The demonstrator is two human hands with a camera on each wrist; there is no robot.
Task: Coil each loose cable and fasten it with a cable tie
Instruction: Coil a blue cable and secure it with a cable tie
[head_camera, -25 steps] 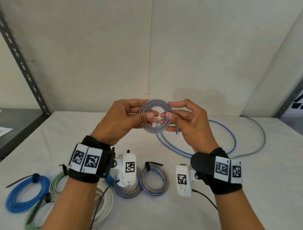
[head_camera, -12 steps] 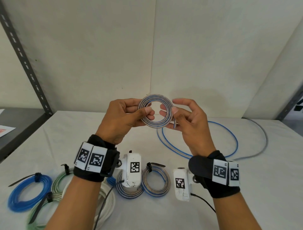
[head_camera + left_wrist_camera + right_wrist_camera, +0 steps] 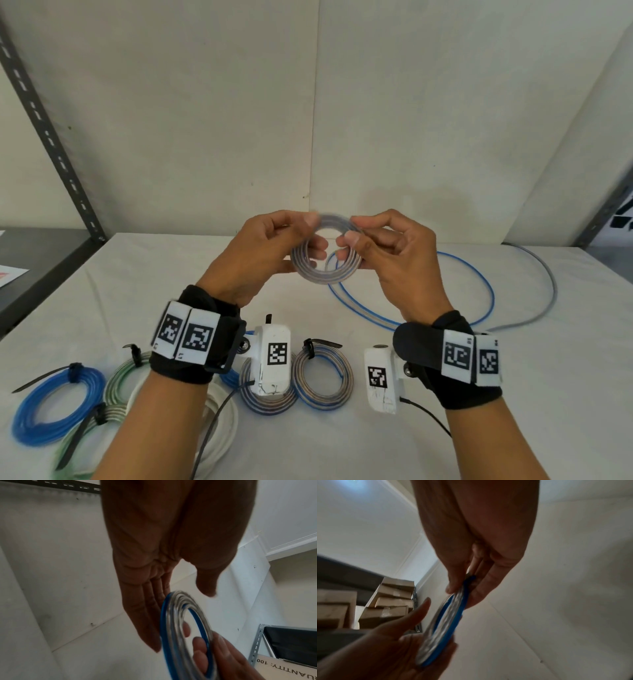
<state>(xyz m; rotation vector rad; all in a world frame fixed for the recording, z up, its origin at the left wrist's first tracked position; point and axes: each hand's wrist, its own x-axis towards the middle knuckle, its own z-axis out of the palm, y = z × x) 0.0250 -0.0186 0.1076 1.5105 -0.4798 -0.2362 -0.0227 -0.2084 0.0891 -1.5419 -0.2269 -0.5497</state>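
A small grey-and-blue striped coil (image 3: 322, 277) is held up in the air above the table by both hands. My right hand (image 3: 356, 234) pinches its right rim between thumb and fingers, as the right wrist view shows (image 3: 464, 593). My left hand (image 3: 313, 234) lies behind the coil's left side with straight fingers (image 3: 145, 615) against it. Its thumb (image 3: 205, 586) stands a little off the rim. No tie shows on this coil (image 3: 164, 615). A loose blue cable (image 3: 479, 274) and a loose grey cable (image 3: 548, 284) lie on the table behind my right hand.
Several tied coils lie at the near edge of the white table (image 3: 342, 445): blue (image 3: 58, 401), green (image 3: 120, 377), white (image 3: 219, 428) and two grey-blue ones (image 3: 325, 380), each with a black tie. A metal shelf upright (image 3: 51, 137) stands at the left.
The coil has turned and tipped its top away from me. My left thumb has come off the coil's face and now sits by the top rim. Both hands rose slightly.
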